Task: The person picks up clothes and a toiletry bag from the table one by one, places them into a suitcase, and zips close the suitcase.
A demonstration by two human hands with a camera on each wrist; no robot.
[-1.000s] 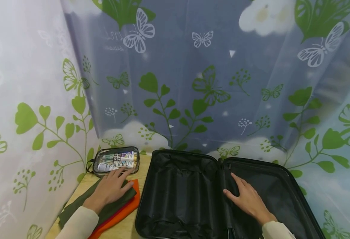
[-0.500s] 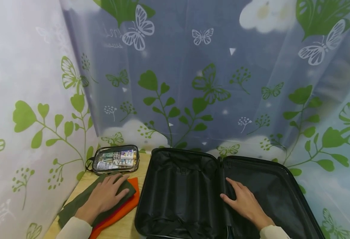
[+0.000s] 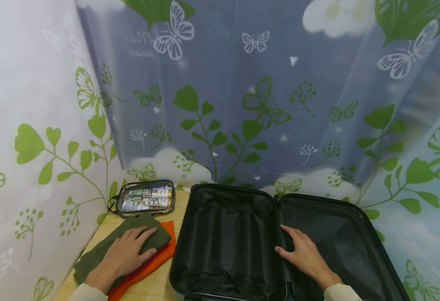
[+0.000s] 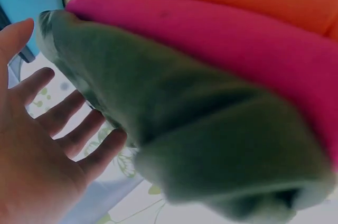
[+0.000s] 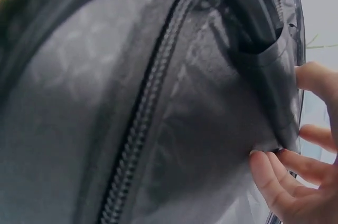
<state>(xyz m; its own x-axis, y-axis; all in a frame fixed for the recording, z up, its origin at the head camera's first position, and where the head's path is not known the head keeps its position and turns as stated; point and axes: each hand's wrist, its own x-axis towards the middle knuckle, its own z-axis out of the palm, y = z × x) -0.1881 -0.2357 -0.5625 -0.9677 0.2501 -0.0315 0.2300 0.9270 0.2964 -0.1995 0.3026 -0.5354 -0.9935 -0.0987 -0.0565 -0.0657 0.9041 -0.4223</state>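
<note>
My left hand point(image 3: 123, 251) lies over a folded dark green cloth point(image 3: 159, 239), fingers spread and loosely bent. In the left wrist view its fingertips come right up to the cloth's edge, gripping nothing. Under the green cloth is a magenta one point(image 4: 174, 28), and below that an orange one point(image 3: 157, 265). My right hand point(image 3: 304, 253) is over the hinge side of a black suitcase point(image 3: 231, 255) that lies spread on its back. Its fingers are relaxed, with the tips close to the dark lining point(image 5: 211, 123) in the right wrist view.
Behind the cloths stands a clear toiletry pouch point(image 3: 146, 198) with "TRAVEL" on it and several small tubes and bottles inside. The suitcase's other half point(image 3: 355, 251) extends to the right. Printed curtains point(image 3: 220, 104) enclose the wooden table point(image 3: 181, 207) at the back and sides.
My left hand has drawn back from the pouch's front edge, down over the green cloth. The right hand has shifted slightly left and nearer. The head view has tilted down a little.
</note>
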